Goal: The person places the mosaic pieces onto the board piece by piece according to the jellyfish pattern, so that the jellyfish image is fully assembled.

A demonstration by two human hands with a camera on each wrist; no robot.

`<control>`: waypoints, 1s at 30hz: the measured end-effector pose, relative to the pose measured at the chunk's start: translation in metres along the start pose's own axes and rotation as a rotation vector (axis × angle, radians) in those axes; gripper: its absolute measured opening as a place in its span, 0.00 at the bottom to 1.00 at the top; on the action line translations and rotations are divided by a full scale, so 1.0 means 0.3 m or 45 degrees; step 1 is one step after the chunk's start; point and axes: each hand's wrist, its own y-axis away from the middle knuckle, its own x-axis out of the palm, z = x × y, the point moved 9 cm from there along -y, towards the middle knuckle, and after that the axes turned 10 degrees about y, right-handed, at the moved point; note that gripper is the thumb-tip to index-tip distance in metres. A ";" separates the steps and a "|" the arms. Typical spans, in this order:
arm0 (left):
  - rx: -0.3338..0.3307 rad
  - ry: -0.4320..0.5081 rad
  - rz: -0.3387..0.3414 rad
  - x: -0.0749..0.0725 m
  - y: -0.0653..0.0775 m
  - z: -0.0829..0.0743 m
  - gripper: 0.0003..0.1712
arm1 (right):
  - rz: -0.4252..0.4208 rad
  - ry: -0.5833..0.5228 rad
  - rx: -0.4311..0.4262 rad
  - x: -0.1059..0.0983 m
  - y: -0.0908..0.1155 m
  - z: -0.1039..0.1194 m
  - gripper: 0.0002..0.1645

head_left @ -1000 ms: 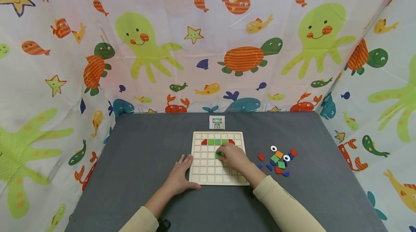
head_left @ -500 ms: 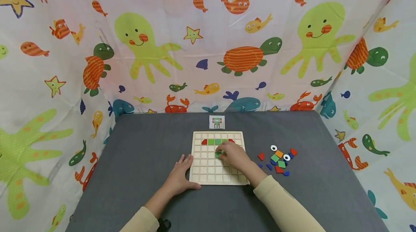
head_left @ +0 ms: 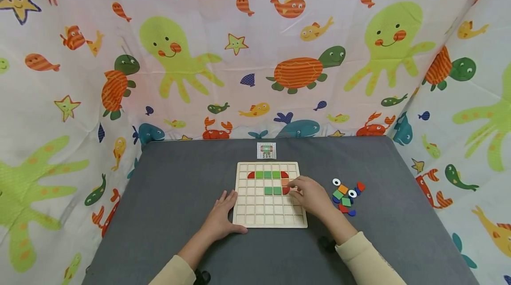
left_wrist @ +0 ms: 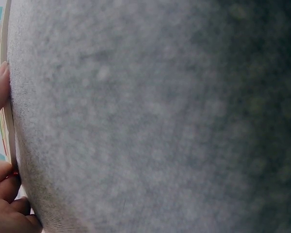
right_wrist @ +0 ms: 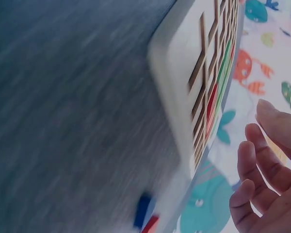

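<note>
A pale wooden grid board (head_left: 249, 216) lies on the grey table. Red pieces (head_left: 251, 175) end an upper row of green squares (head_left: 268, 174). Lower on the board sit two more green squares (head_left: 277, 191), a red piece (head_left: 285, 191) and an orange square (head_left: 285, 182). My left hand (head_left: 221, 215) rests against the board's lower left corner, fingers along its side and thumb by the front edge. My right hand (head_left: 313, 196) hovers at the board's right side, close to the red piece; in the right wrist view its fingers (right_wrist: 254, 165) are loosely bent around nothing.
Right of the board lie loose pieces: white rings (head_left: 336, 182), an orange square (head_left: 342, 189), green squares (head_left: 346, 202), red pieces (head_left: 361, 186) and blue pieces (head_left: 351, 213). A small pattern card (head_left: 266, 150) lies behind the board. A sea-animal cloth (head_left: 247, 32) hangs behind.
My right hand has moved right from the middle of the board to its right side, uncovering the second green square, the red piece and the orange square. My left hand stays put.
</note>
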 end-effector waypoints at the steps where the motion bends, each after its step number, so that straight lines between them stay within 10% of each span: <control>1: 0.003 0.007 0.005 0.002 0.000 -0.002 0.73 | -0.006 0.005 0.018 -0.008 0.014 -0.021 0.12; 17: 0.022 0.013 0.000 0.002 -0.003 -0.001 0.72 | -0.042 0.112 0.282 -0.086 0.144 -0.316 0.14; 30: 0.031 0.015 0.017 -0.002 -0.002 0.000 0.72 | 0.073 0.215 0.409 -0.094 0.196 -0.418 0.10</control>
